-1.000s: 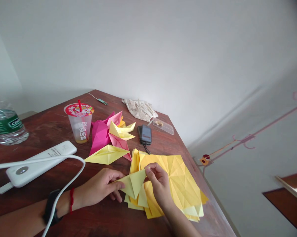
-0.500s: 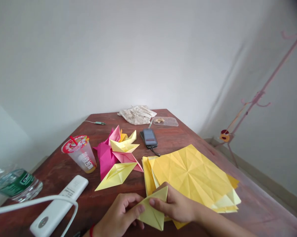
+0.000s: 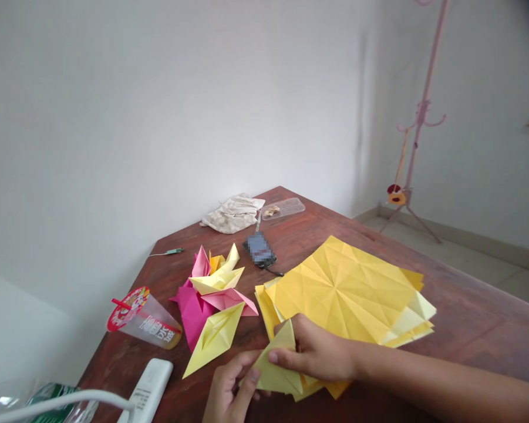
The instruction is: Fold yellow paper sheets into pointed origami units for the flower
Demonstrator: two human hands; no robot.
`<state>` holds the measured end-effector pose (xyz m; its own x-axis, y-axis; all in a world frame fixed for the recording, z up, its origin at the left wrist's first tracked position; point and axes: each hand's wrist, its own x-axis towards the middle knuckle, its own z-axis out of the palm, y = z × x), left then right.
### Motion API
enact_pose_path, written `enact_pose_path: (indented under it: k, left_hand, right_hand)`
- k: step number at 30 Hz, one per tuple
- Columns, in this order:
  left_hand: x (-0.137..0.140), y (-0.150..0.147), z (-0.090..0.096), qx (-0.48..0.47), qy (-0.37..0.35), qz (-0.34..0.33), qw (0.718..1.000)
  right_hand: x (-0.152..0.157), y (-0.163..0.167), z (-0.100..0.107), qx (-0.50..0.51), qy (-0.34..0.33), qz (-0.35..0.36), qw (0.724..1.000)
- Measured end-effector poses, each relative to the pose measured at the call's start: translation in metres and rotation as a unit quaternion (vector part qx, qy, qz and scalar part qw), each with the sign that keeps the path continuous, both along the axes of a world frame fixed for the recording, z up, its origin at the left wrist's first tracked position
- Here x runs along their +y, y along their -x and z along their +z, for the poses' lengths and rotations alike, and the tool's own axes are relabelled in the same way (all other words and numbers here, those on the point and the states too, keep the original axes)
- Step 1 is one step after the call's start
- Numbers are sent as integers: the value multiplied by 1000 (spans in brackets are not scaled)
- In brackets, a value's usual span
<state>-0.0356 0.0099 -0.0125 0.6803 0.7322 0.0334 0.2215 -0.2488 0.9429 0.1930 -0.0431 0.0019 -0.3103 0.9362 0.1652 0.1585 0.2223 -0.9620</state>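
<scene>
A folded piece of pale yellow paper [image 3: 277, 363] is held between both hands near the front edge of the table. My left hand [image 3: 233, 385] pinches its lower left side, thumb on top. My right hand [image 3: 314, 351] grips the other side, its thumb pressed flat on the paper and its fingers hidden behind. Just beyond lies a stack of creased yellow sheets [image 3: 339, 294]. To the left are several folded paper pieces, among them a yellow boat-like one [image 3: 215, 338], a magenta one [image 3: 196, 314] and a pink one [image 3: 231, 299].
A plastic cup [image 3: 152, 323] with a red straw stands left, near a white power strip [image 3: 152, 385] with a cable and a bottle [image 3: 53, 402]. Further back are a phone [image 3: 259, 249], a crumpled cloth [image 3: 233, 213] and a clear tray [image 3: 290, 208]. A pink coat rack [image 3: 423, 117] stands right.
The view has turned to the right and tilted. Both hands still hold the folded paper, whose angle has shifted slightly.
</scene>
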Motion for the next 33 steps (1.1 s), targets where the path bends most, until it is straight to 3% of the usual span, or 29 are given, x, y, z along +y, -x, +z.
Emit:
enact_pose_path:
  k: [7, 12, 19, 25, 30, 33]
  left_hand:
    - [6, 9, -16, -11, -137, 0, 991]
    - [-1, 7, -2, -6, -59, 21, 998]
    - [-6, 2, 10, 28, -22, 24, 999]
    - [-8, 1, 10, 38, -58, 28, 997]
    - [-10, -4, 16, 36, -43, -4, 998]
    - [-12, -4, 20, 37, -35, 18, 999]
  right_hand:
    - [6, 2, -1, 71, 10, -93, 993]
    - [6, 3, -1, 86, 20, -73, 993]
    - [2, 6, 0, 124, 155, -14, 980]
    - [2, 6, 1, 134, 151, 6, 979]
    - [2, 7, -1, 116, 117, 59, 985]
    - [1, 8, 0, 99, 108, 71, 987]
